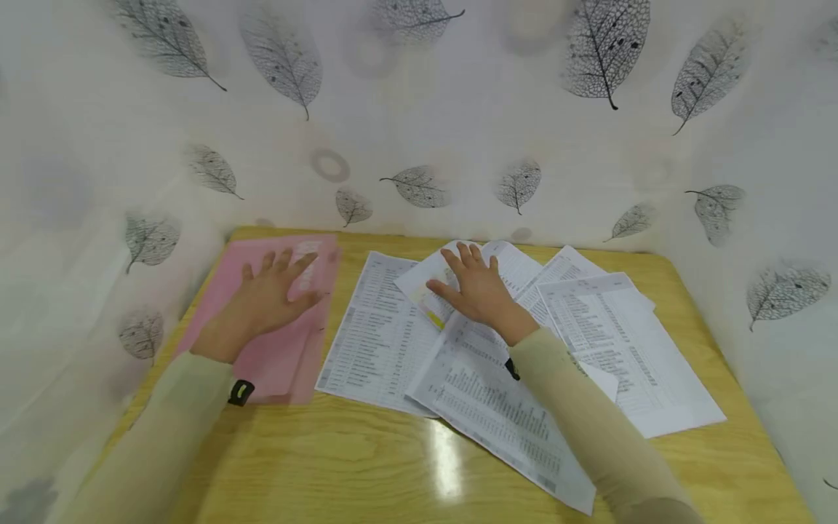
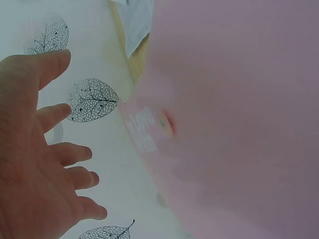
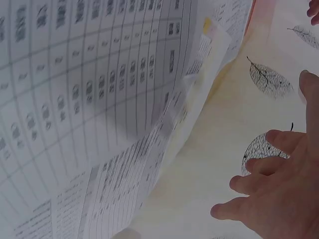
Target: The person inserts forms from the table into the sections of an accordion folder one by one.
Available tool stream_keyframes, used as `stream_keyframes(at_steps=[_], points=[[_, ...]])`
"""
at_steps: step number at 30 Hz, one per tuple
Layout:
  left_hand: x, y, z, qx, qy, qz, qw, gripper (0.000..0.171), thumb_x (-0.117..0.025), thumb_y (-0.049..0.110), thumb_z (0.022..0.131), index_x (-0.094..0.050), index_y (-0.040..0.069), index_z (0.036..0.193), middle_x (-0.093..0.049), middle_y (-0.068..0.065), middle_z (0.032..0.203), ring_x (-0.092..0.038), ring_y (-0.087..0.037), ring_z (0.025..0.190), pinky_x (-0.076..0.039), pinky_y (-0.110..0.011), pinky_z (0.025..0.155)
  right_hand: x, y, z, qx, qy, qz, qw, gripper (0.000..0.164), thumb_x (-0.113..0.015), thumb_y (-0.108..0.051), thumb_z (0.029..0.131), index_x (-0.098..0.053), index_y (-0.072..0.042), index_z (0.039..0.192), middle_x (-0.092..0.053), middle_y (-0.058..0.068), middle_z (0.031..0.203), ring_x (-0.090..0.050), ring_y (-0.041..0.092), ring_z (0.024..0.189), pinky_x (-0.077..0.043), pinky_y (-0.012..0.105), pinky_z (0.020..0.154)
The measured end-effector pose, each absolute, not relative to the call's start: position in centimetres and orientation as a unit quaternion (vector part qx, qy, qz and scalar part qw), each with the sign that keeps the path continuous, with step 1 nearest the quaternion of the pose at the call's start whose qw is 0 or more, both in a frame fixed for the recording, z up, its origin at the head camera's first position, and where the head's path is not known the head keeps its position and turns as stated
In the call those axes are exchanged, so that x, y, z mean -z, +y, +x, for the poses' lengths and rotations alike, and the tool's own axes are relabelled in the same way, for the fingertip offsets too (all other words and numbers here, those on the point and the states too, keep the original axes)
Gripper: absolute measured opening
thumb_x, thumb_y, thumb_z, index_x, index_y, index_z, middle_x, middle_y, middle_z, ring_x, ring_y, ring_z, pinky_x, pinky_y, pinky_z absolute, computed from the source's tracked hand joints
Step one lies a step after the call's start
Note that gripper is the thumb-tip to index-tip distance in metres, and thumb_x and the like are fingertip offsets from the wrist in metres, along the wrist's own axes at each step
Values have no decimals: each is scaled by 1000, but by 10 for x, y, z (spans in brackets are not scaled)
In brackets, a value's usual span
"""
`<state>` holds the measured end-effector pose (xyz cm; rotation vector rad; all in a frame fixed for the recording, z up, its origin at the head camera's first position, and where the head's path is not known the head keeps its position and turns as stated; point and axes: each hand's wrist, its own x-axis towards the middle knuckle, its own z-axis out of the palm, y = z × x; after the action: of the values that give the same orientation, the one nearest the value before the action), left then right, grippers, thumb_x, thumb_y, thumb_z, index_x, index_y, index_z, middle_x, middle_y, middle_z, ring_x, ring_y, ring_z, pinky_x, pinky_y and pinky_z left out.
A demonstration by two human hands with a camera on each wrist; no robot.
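Note:
In the head view my left hand [image 1: 262, 302] is spread over a pink folder [image 1: 281, 367] with white lettering near its far edge. The left wrist view shows that hand's fingers apart, holding nothing, beside the pink folder [image 2: 239, 124]. Above the overlapping printed sheets [image 1: 376, 335], my right hand [image 1: 478, 291] has its fingers spread. Nothing is in its grasp in the right wrist view, where printed sheets [image 3: 99, 99] fill the left side. Whether either hand touches the paper or folder cannot be told.
The sheets fan across the middle and right of a wooden table [image 1: 327, 451], one reaching toward the near edge. A pale curtain [image 1: 425, 131] printed with dark leaves closes in the back and both sides. Dark wristbands [image 1: 241, 393] sit at the wrists.

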<state>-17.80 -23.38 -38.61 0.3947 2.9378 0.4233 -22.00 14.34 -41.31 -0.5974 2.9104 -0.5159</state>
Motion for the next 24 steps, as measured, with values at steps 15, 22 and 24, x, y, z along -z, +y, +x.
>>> stream_keyframes(at_steps=[15, 22, 24], points=[[398, -242, -171, -142, 979, 120, 83, 77, -52, 52, 106, -26, 17, 168, -15, -40, 167, -14, -66, 152, -7, -84, 116, 436, 52, -211, 123, 950, -274, 89, 78, -47, -64, 106, -30, -18, 167, -22, 20, 173, -18, 43, 162, -18, 72, 125], [403, -241, -168, -142, 978, 126, 84, 76, -54, 50, 106, -26, 16, 168, -17, -40, 166, -16, -66, 152, -10, -84, 116, 445, 22, -210, 111, 944, -294, 100, 77, -45, -65, 106, -30, -20, 168, -22, 17, 174, -18, 41, 162, -19, 69, 126], [404, -241, -167, -137, 978, 129, 84, 76, -54, 49, 106, -27, 16, 168, -17, -41, 166, -17, -66, 151, -11, -84, 115, 449, 17, -209, 109, 943, -297, 100, 77, -46, -65, 106, -31, -21, 167, -24, 17, 174, -20, 41, 162, -20, 69, 126]])
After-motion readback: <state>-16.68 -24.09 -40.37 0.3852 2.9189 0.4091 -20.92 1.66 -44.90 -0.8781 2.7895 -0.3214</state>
